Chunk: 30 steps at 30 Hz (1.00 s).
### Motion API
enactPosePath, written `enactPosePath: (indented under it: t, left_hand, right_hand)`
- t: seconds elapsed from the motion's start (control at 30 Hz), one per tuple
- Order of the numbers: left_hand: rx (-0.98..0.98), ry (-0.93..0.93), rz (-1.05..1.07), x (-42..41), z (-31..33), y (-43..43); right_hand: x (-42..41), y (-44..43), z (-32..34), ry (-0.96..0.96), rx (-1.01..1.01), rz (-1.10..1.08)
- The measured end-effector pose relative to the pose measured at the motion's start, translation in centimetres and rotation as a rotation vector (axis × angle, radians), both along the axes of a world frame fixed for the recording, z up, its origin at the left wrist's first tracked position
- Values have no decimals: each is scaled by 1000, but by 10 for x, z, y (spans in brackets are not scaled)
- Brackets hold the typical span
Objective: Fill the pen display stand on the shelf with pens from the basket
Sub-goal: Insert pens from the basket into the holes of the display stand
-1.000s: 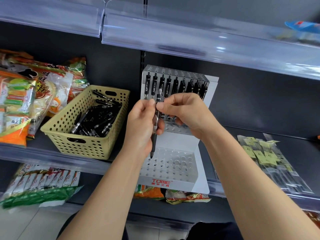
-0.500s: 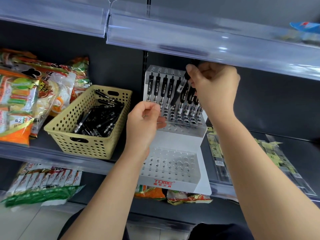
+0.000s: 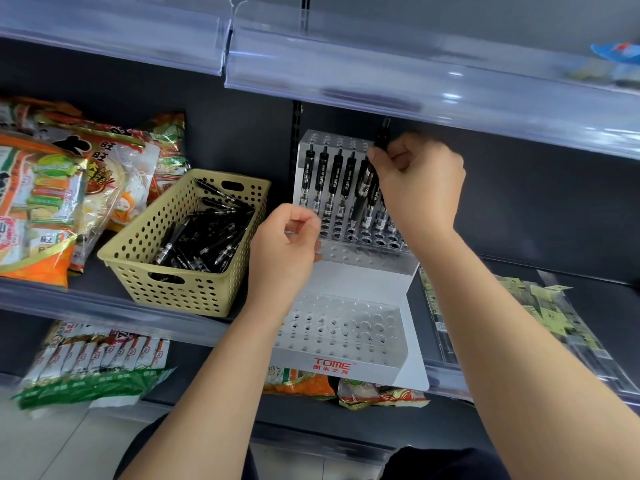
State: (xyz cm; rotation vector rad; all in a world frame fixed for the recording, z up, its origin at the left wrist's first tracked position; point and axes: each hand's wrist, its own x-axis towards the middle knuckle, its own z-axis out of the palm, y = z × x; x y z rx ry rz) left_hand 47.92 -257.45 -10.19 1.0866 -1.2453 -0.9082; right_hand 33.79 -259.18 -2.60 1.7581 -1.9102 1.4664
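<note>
Left of the left hand (image 3: 284,251), a tan basket (image 3: 180,289) dotted with holes holds black pens (image 3: 207,237); the white stand (image 3: 349,368) bears red lettering.

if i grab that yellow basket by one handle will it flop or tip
The basket looks like rigid perforated plastic, so it probably keeps its shape. Its loose pens lie heaped, so a one-handle lift would likely slide them and tilt it.
</note>
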Motion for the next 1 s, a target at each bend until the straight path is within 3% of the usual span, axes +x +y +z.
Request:
enactPosePath:
  t: [0.6, 1.0]
  left_hand:
    - [-19, -17, 4, 3, -2, -1]
    - [-33, -42, 24, 8, -2, -5]
  right_hand:
    - [4, -9, -18, 272, 310, -101]
    - [15, -3, -29, 317, 255, 3]
